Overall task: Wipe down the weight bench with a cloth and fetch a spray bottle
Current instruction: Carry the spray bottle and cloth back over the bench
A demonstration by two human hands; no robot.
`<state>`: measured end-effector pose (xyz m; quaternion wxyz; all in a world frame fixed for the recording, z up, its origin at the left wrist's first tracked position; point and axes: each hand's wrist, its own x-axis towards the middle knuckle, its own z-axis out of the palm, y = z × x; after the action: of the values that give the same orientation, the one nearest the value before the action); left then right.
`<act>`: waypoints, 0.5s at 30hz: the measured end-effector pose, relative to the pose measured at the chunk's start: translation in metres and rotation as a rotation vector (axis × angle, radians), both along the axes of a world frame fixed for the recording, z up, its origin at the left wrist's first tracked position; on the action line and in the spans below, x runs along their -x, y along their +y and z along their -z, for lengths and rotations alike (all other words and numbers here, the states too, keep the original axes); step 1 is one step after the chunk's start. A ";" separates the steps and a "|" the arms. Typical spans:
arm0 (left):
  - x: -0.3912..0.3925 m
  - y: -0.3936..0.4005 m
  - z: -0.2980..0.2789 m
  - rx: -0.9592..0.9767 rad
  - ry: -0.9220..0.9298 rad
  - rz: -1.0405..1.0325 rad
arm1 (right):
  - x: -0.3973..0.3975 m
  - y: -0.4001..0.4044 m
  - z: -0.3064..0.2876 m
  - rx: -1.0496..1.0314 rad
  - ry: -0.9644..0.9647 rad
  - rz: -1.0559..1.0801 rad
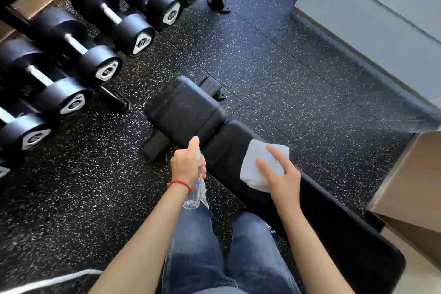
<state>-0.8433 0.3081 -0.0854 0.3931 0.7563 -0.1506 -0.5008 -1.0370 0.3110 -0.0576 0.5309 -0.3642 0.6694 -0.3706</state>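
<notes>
The black padded weight bench [186, 107] runs from the middle of the view down to the lower right, seat pad at the far end. My left hand [186, 164] grips a clear spray bottle [194, 196] upright, index finger on the nozzle, just left of the bench. My right hand [281, 174] presses a folded white cloth [257, 160] flat onto the long back pad, fingers spread over it. A red string bracelet circles my left wrist.
A rack of several black dumbbells [100, 31] fills the upper left. Speckled black rubber flooring [286, 67] surrounds the bench. A grey wall [381, 7] stands at the upper right, a wooden box [415, 186] at the right edge. My legs in jeans [214, 258] are below.
</notes>
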 end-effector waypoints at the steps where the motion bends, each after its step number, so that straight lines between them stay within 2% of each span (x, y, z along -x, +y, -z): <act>1: -0.011 -0.005 -0.001 0.010 0.005 0.006 | -0.014 -0.001 0.000 0.000 -0.003 0.006; 7: -0.060 -0.025 0.003 0.008 0.001 0.041 | -0.071 -0.004 -0.001 -0.017 0.007 -0.001; 15: -0.097 -0.040 0.006 -0.004 -0.009 0.059 | -0.106 -0.016 -0.006 -0.012 0.032 -0.050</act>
<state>-0.7458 0.2681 -0.0918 0.3761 0.7544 -0.1738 -0.5091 -0.9309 0.2946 -0.0516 0.5314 -0.3836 0.6707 -0.3474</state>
